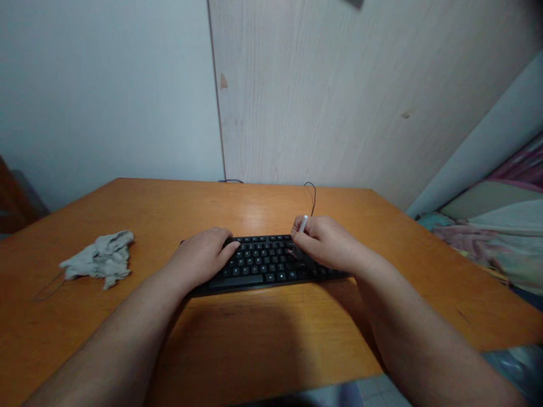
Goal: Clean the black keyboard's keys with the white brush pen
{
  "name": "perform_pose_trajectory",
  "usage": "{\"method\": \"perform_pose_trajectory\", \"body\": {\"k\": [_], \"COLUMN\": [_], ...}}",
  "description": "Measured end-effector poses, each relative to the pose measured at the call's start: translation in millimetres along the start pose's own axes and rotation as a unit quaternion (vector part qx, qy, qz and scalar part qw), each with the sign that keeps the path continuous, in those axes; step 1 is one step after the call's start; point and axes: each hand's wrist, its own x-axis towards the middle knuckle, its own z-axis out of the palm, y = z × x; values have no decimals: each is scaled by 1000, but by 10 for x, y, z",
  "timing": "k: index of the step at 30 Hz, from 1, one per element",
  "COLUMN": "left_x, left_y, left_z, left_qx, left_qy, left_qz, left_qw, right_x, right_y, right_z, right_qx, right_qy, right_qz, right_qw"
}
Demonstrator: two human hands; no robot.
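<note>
A black keyboard (254, 263) lies on the wooden table in front of me. My left hand (206, 254) is over its left end, the thumb on the keys and the other fingers curled toward the far left edge, partly hidden. Above the keyboard's right part, my right hand (324, 240) is closed round a slim white-handled tool (304, 223). The handle's end sticks up out of the fist; the lower end is too dark and blurred to make out.
A crumpled grey-white cloth (102, 257) with a loose string lies on the table (271, 345) at the left. A thin black cable (314, 198) runs behind the keyboard toward the pale wall panel (297, 102). Bedding (500, 220) is piled beyond the table's right edge.
</note>
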Motion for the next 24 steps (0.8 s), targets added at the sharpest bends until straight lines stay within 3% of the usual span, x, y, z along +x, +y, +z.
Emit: {"method": "perform_pose_trajectory", "body": {"k": [10,14,17,20,24], "left_x": [-3,-1,3,1,-5], "left_y": [-3,0,-1,0,3], "left_z": [-1,-2,1,1,1], "left_qx": [7,6,3,6,11], "left_qy": [2,3,4,3,2], "left_qz": [6,5,6,8,8], "left_qw": [1000,1000,1000,1000,1000], "right_x": [10,20,42,70,75], "right_y": [-3,10,45,79,81], "right_z": [-1,-17,-4,35,61], "right_qx": [7,60,110,97,45], "right_qy": [-14,-14,29,80,74], "right_qz": [17,5,2,11,17], "right_qw": [1000,998,994,992,996]}}
